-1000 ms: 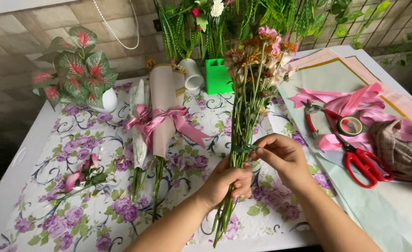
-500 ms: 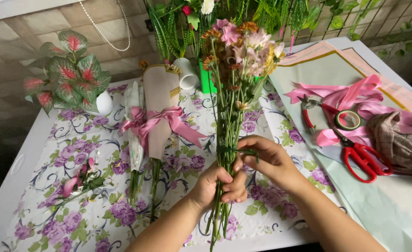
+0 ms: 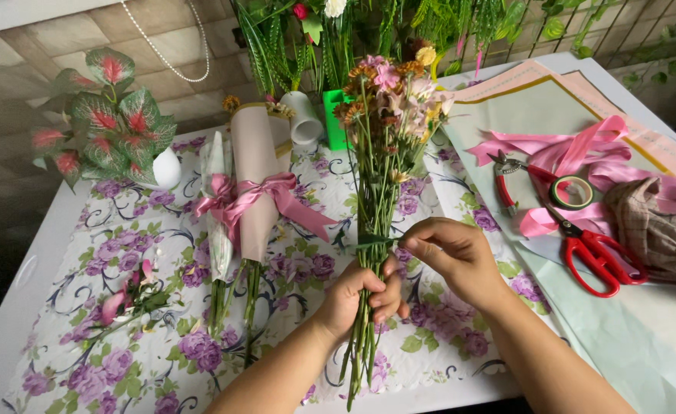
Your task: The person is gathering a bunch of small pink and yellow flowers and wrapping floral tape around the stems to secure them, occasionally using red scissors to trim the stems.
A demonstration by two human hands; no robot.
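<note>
I am gripping the flower bunch above the table with my left hand closed around the stems; my right hand is pinching green tape. Loosening could scatter stems.

One view only, from a camera worn on the person's head, looking steeply down and forward over the tabletop. It sits close: both forearms enter from the bottom edge, and the hands fill the lower middle. The far side reaches a tiled wall and green foliage along the top.
</note>
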